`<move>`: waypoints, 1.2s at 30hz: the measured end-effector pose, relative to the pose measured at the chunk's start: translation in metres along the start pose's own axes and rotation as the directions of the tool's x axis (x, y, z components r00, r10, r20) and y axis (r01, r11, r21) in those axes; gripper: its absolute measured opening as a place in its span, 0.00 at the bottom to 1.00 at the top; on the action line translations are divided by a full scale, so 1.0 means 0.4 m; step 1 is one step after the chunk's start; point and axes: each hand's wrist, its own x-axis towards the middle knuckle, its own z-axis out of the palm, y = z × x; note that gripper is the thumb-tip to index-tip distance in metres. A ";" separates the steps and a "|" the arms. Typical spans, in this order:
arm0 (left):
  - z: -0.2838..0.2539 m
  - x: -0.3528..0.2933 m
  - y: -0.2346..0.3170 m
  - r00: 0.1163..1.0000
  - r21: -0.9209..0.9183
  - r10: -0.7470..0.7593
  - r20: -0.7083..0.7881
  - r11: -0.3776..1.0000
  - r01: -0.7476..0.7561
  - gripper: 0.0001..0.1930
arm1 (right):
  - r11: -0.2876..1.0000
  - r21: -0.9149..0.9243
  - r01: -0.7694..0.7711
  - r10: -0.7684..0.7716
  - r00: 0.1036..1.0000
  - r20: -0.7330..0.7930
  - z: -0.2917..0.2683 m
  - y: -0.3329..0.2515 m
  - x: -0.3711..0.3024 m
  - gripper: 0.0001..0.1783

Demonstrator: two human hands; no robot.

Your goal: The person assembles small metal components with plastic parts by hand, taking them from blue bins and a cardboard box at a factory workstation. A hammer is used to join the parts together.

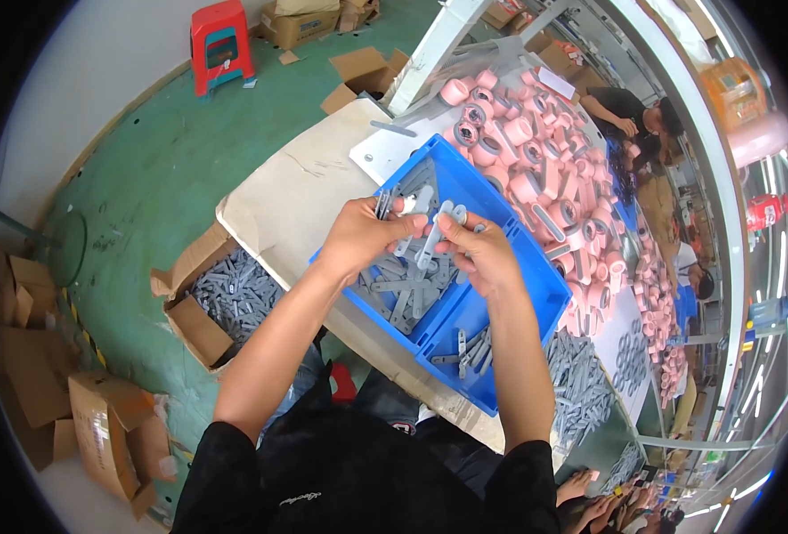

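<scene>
Over the blue bin (pixel 526 276), I see the left hand (pixel 365 236) clamped on grey pieces (pixel 383 206), and the right hand (pixel 485 254) pinching a grey strip (pixel 435 237); loose strips (pixel 403 298) lie below, toward six o'clock. I judge this piece-by-piece handling; the next move calls for light, steady fingertips.

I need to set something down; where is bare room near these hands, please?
The beige tabletop is mostly bare left of the blue bin. Green floor lies free between the wall and this tabletop. Crowded: the bin, where left hand and right hand hold grey pieces, and the pink pile to its right.
</scene>
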 end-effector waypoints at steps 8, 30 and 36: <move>0.004 0.000 -0.020 0.977 -0.258 -0.105 0.187 0.954 0.152 0.21 | 1.000 -0.020 0.020 -0.019 0.999 0.030 -0.019 0.021 -0.017 0.18; -0.190 -0.161 -0.051 0.961 -0.916 0.275 0.043 0.396 -0.072 0.12 | 0.918 -0.273 0.287 -0.336 0.929 -0.153 -0.125 -0.054 0.013 0.14; -0.188 -0.247 -0.078 0.958 -0.725 -0.083 -0.276 0.672 -0.151 0.18 | 0.520 -0.808 0.277 -0.494 0.869 -0.020 -0.110 -0.003 0.182 0.19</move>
